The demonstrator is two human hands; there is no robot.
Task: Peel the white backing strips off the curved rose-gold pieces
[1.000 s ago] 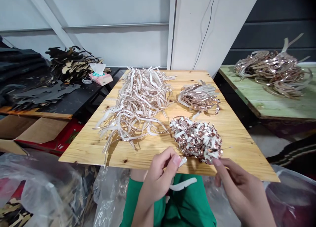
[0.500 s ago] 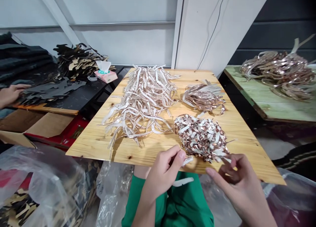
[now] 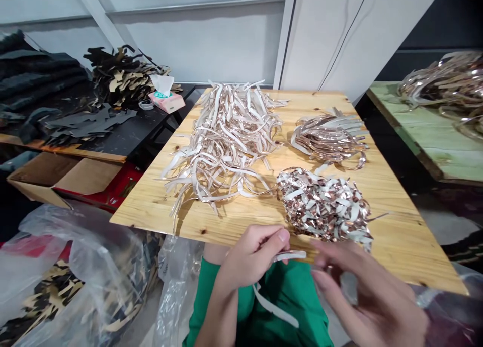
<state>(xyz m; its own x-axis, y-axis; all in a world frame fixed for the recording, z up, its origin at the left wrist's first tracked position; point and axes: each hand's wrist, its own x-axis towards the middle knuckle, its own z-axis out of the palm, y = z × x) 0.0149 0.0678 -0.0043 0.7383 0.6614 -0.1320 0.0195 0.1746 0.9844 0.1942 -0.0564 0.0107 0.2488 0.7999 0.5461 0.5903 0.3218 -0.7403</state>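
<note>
The left hand (image 3: 251, 254) is at the near edge of the wooden table (image 3: 400, 236), thumb and fingers pinched narrow on a pale strip (image 3: 296, 255), whose end projects to the right. A pale length (image 3: 277, 309) hangs below this hand in front of the green clothing (image 3: 302, 291); whether it joins the strip is not determinable.

The right hand (image 3: 372, 286) is blurred and raised near the same edge, its fingers curled, thumb and forefinger apart at the tips. Whether it holds anything cannot be told.

On the wooden table, a heap of small shiny and white pieces (image 3: 324, 203) lies just beyond the right hand, partly overlapped by it in view; contact is unconfirmed. Behind the heap lies a gathered bundle of copper-coloured strips (image 3: 328, 138). To the left, a broad layer of loose strips (image 3: 226, 141) spreads from the far edge toward the near side.

At left, a dark table (image 3: 116, 141) carries a tissue box (image 3: 168, 101), flat grey pieces (image 3: 90, 124) and a pile of dark and tan pieces (image 3: 121, 80). At right, a green table (image 3: 415, 136) bears further shiny strips (image 3: 449, 83).
</note>
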